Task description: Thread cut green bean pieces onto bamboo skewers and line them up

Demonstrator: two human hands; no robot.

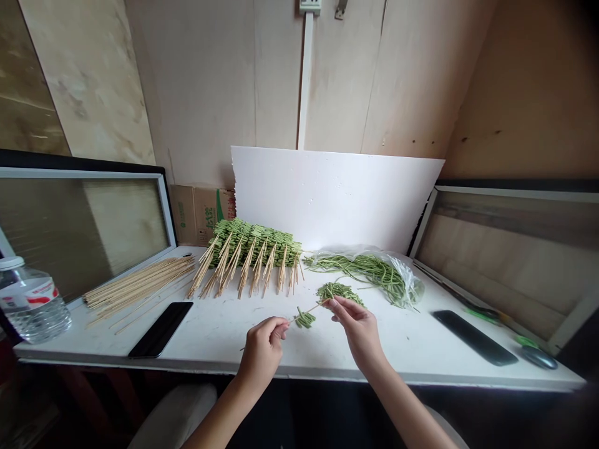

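Observation:
Between the fingers of my left hand (265, 349) is a thin bamboo skewer (311, 308), slanting up to the right. Several short cut green bean pieces (306, 318) are threaded crosswise on it, just beyond the fingertips. My right hand (358, 327) pinches at the skewer's far end; whatever lies between those fingertips is too small to make out. Directly behind that hand sits a small pile of cut green beans (340, 290). Farther back, finished green bean skewers (255, 240) are stacked high, their bare stick ends pointing toward me.
Loose bamboo skewers (140, 284) lie at left, near a black phone (160, 329) and a water bottle (32, 302). Long green beans (369, 269) spill from a clear plastic bag (412, 284). A dark elongated object (474, 337) and a mouse (539, 357) lie right. A white board (332, 196) stands behind.

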